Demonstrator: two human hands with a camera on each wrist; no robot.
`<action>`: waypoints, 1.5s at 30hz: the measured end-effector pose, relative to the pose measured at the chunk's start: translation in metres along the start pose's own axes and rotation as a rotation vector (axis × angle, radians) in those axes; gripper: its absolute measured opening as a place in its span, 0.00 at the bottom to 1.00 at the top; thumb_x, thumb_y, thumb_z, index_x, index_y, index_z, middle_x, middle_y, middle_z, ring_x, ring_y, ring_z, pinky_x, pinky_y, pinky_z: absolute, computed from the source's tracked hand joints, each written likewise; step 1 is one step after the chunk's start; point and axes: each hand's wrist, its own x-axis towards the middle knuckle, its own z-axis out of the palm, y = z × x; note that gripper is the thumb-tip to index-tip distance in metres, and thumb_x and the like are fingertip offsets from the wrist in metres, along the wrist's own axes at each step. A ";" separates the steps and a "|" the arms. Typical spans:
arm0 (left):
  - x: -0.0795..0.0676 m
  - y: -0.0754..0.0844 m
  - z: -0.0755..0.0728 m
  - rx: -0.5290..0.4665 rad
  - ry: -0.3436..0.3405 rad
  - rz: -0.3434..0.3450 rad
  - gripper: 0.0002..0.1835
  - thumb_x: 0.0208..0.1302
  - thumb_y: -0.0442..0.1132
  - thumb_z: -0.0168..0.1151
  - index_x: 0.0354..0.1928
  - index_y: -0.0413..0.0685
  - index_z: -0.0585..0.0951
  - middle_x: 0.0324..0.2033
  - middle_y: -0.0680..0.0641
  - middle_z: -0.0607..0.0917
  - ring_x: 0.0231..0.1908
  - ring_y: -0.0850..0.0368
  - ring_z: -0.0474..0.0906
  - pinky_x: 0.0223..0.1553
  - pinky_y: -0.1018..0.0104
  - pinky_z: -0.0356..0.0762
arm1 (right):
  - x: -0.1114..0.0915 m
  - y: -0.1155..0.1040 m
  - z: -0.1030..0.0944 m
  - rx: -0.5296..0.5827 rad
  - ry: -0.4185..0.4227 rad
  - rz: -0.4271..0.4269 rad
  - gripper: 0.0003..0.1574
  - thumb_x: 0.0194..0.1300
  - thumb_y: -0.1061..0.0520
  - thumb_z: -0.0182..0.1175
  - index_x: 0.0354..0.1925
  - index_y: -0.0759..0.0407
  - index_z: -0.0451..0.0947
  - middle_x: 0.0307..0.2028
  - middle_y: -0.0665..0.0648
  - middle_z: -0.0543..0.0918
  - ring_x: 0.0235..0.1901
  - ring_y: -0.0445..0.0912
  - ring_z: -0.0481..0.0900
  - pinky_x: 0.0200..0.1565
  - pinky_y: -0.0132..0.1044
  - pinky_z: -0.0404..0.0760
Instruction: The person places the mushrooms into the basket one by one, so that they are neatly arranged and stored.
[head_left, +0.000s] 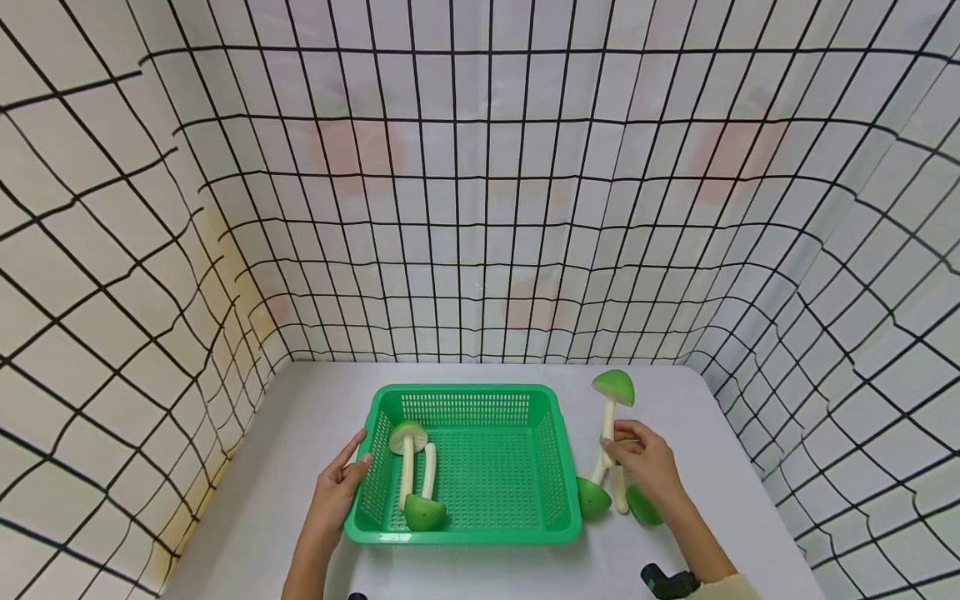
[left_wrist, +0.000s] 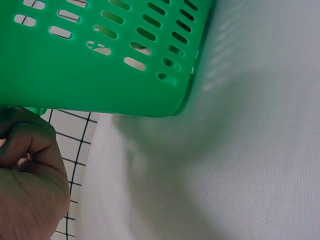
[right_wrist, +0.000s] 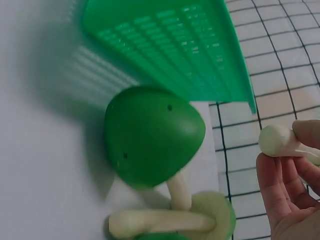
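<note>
White table (head_left: 255, 517), black grid (head_left: 490, 52) behind. Right of the green basket (head_left: 462, 538), the right hand (head_left: 651, 467), nearly closed, pinches a mushroom (head_left: 608, 417) lengthwise, cap pointing away from the person. The left hand (head_left: 335, 492) grips the basket's side.

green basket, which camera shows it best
The head view: from above, the green basket shows nearly whole, rim and floor included. The left wrist view catches only one outer corner, the right wrist view only part of its slotted side.
</note>
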 end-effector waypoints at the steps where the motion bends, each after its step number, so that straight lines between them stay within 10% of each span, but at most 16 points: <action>1: 0.000 0.000 0.000 -0.002 0.001 0.001 0.30 0.75 0.51 0.62 0.76 0.69 0.69 0.33 0.47 0.83 0.32 0.56 0.80 0.32 0.66 0.81 | 0.000 -0.003 0.003 0.015 -0.003 -0.006 0.32 0.69 0.44 0.69 0.63 0.59 0.76 0.52 0.60 0.82 0.40 0.35 0.82 0.41 0.31 0.82; 45: 0.002 -0.002 0.000 -0.018 0.011 0.006 0.30 0.73 0.52 0.63 0.75 0.70 0.70 0.37 0.43 0.88 0.33 0.53 0.83 0.33 0.64 0.82 | -0.005 -0.061 0.106 0.134 -0.140 -0.127 0.23 0.68 0.53 0.70 0.59 0.57 0.81 0.48 0.57 0.84 0.38 0.42 0.84 0.37 0.44 0.86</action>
